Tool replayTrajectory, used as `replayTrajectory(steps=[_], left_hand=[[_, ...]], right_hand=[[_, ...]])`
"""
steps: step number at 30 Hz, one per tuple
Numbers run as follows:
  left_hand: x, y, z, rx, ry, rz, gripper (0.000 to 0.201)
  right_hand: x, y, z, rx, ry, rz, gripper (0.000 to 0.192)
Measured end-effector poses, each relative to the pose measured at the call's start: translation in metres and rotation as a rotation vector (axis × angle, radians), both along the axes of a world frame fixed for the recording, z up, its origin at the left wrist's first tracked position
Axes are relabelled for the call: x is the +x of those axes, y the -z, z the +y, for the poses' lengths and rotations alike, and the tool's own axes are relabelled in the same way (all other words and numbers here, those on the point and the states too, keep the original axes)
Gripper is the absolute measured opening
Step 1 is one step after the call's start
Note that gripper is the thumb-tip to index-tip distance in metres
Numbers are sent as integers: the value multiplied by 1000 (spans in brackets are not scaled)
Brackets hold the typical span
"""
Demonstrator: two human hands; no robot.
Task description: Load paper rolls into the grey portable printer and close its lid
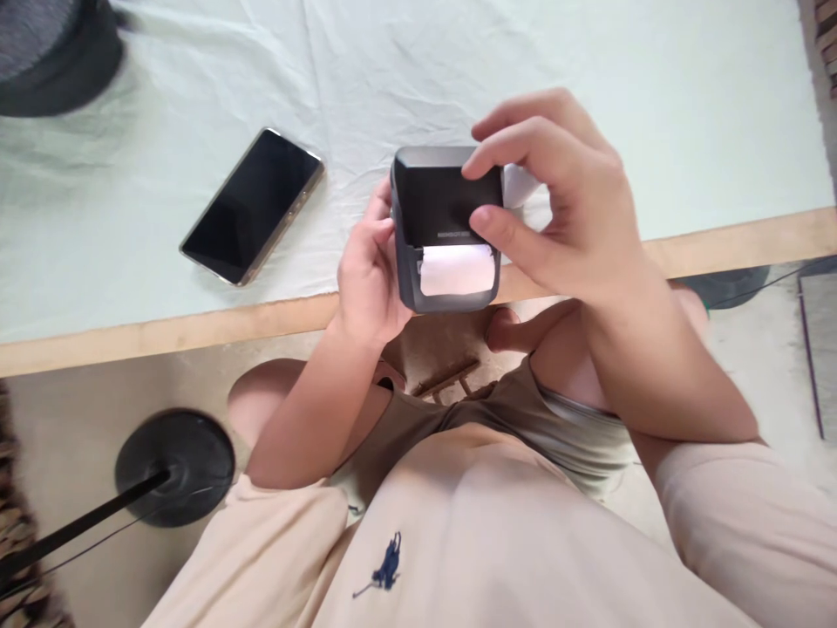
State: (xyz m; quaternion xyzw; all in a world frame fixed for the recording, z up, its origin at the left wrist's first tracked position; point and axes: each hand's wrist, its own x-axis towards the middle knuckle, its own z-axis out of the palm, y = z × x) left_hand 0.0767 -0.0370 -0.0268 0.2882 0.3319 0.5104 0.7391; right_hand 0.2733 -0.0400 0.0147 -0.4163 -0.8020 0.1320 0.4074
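I hold a small dark grey portable printer (439, 209) above the table's front edge. Its lid stands up, and a white paper roll (456, 269) shows in the compartment below. My left hand (370, 270) grips the printer's left side. My right hand (562, 201) is at the lid, fingertips on its upper right corner and thumb against its lower right edge. A white piece behind my right fingers is mostly hidden.
A black phone (254, 206) lies screen up on the white cloth (196, 105) covering the wooden-edged table (131, 331). A dark round object (52, 52) sits at the far left corner. On the floor stands a black round stand base (173, 467) with a pole.
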Motion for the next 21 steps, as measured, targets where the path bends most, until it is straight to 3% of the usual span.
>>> replayTrajectory(steps=[5,8,10,13,19,21], left_hand=[[-1,8,5,-5,5,-40,34],[-1,7,5,-21,12,-43,38],[0,4,4,-26,-10,-39,30],[2,-3,1,-40,-45,-46,13],[0,-7,-3,-39,6,-149,15],[0,-8,-3,-25,27,-195,16]], right_hand=[[14,-6,-3,-131,-51,-69,39],[12,-11,-6,-90,-3,-80,44],[6,-14,-7,-20,115,-35,40],[-7,-20,-6,21,271,130,18],[-17,-24,-3,-29,165,260,5],[-16,-22,-3,-72,154,217,13]])
